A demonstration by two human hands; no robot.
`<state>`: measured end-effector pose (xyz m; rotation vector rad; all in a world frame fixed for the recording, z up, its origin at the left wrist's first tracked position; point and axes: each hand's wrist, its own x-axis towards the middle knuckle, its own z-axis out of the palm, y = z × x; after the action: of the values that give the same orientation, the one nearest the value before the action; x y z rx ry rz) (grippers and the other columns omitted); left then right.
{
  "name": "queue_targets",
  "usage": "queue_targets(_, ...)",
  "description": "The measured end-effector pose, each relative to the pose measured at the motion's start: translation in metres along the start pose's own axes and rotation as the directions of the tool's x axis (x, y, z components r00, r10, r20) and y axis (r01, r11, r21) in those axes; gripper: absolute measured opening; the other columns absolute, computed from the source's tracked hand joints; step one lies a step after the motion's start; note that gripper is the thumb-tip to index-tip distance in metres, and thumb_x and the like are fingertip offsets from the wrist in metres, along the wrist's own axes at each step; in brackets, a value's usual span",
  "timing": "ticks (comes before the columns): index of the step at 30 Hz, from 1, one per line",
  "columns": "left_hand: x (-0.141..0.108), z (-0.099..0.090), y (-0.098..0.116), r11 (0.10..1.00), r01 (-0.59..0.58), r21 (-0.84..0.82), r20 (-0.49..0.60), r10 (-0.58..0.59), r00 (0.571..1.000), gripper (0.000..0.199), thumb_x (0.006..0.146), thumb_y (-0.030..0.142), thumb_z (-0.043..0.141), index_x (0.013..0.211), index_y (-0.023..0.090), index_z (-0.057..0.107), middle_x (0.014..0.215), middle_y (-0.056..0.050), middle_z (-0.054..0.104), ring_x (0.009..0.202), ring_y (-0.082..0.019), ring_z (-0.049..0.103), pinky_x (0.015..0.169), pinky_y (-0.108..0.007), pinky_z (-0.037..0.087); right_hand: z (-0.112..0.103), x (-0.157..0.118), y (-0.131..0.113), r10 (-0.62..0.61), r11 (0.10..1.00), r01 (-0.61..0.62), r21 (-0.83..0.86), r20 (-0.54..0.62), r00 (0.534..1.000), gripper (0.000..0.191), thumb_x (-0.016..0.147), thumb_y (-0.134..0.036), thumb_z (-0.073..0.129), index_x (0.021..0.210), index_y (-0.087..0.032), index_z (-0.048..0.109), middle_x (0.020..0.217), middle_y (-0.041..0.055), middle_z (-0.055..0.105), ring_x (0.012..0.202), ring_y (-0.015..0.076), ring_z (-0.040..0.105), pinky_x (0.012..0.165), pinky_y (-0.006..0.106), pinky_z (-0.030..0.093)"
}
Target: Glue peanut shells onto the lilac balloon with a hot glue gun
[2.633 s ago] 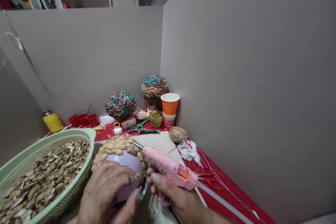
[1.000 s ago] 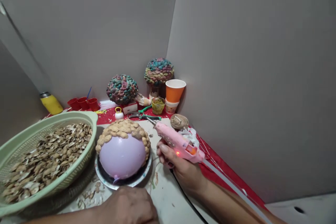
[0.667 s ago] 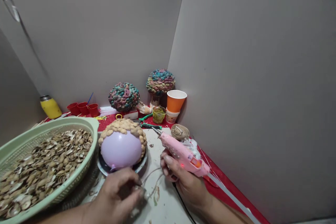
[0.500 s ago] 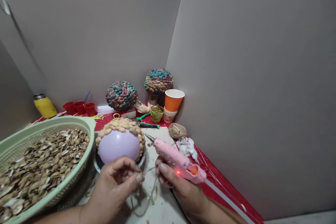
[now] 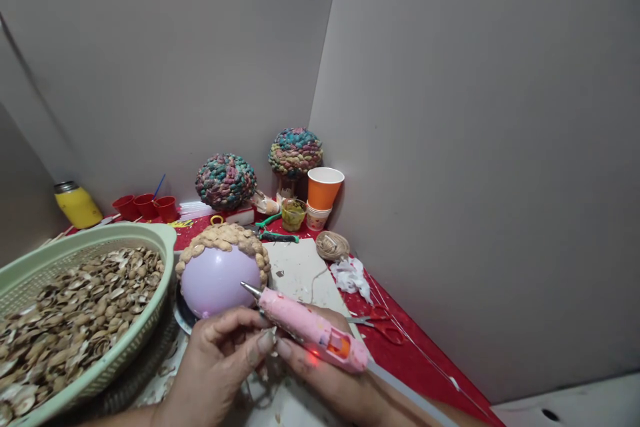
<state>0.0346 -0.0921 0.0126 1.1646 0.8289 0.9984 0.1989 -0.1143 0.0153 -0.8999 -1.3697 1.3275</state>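
A pink glue gun with a lit red light lies across my right hand, its metal tip pointing toward a purple balloon. Peanut shells cover the balloon's upper part, and it rests in a dark bowl. My left hand is pinched on thin twine in front of the balloon. The thumb tips of both hands nearly meet at the twine. Fingers of my right hand are partly hidden behind the glue gun.
A green basket of peanut shells stands at the left. Behind are two colourful shell-covered balls, red cups, an orange cup and green-handled pliers. Twine ball, white tissue and red scissors lie at the right.
My right hand has moved left with the glue gun, closing the gap to my left hand. The red scissors now show more fully. The view has shifted slightly to the right.
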Motion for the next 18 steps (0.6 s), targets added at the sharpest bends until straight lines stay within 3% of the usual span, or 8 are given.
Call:
queue_targets(4, -0.002, -0.004, -0.005, 1.000, -0.019, 0.005, 0.007, 0.019, 1.000, 0.027, 0.071, 0.040, 0.079, 0.082, 0.016, 0.075, 0.061, -0.001, 0.066, 0.057, -0.012, 0.057, 0.057, -0.022, 0.047, 0.001, 0.001, -0.002, 0.016, 1.000, -0.015, 0.007, -0.008, 1.000, 0.026, 0.080, -0.041, 0.067, 0.082, -0.016, 0.062, 0.074, 0.0030, 0.059, 0.066, 0.0170, 0.056, 0.063, 0.030, 0.048)
queue_targets(8, -0.004, -0.006, -0.008, 0.994, 0.061, -0.090, 0.031, -0.058, 0.998, 0.029, 0.072, 0.037, 0.080, 0.093, 0.018, 0.073, 0.068, -0.002, 0.070, 0.062, -0.012, 0.061, 0.062, -0.023, 0.050, 0.003, 0.002, -0.005, 0.041, 0.999, -0.040, 0.019, -0.040, 0.998, 0.029, 0.079, -0.045, 0.066, 0.077, -0.016, 0.060, 0.069, 0.0021, 0.057, 0.063, 0.0160, 0.055, 0.059, 0.028, 0.046)
queue_targets(12, -0.003, -0.006, -0.009, 0.978, 0.100, -0.181, 0.050, -0.092, 0.995, 0.027, 0.066, 0.030, 0.085, 0.085, 0.018, 0.072, 0.072, -0.003, 0.071, 0.065, -0.013, 0.063, 0.064, -0.024, 0.051, -0.002, 0.001, 0.003, -0.045, 0.975, 0.020, -0.222, -0.109, 0.993, 0.025, 0.083, -0.040, 0.061, 0.077, -0.016, 0.062, 0.069, 0.0017, 0.056, 0.061, 0.0148, 0.052, 0.056, 0.026, 0.044)
queue_targets(15, -0.001, -0.005, -0.009, 0.980, 0.097, -0.174, 0.065, -0.087, 0.994, 0.026, 0.064, 0.030, 0.086, 0.079, 0.017, 0.071, 0.067, -0.002, 0.070, 0.061, -0.012, 0.062, 0.062, -0.023, 0.050, -0.008, 0.000, 0.013, -0.154, 0.891, 0.102, -0.442, -0.084, 0.984, 0.019, 0.083, -0.034, 0.061, 0.073, -0.018, 0.061, 0.067, 0.0010, 0.054, 0.060, 0.0152, 0.050, 0.057, 0.027, 0.042)
queue_targets(18, -0.002, -0.006, -0.009, 0.985, 0.079, -0.152, 0.065, -0.070, 0.995, 0.026, 0.063, 0.030, 0.087, 0.077, 0.016, 0.070, 0.065, -0.001, 0.068, 0.059, -0.011, 0.060, 0.062, -0.022, 0.049, -0.011, -0.001, 0.021, -0.215, 0.858, 0.151, -0.490, -0.076, 0.974, 0.016, 0.081, -0.031, 0.063, 0.070, -0.021, 0.061, 0.065, 0.0010, 0.054, 0.059, 0.0173, 0.051, 0.058, 0.030, 0.042)
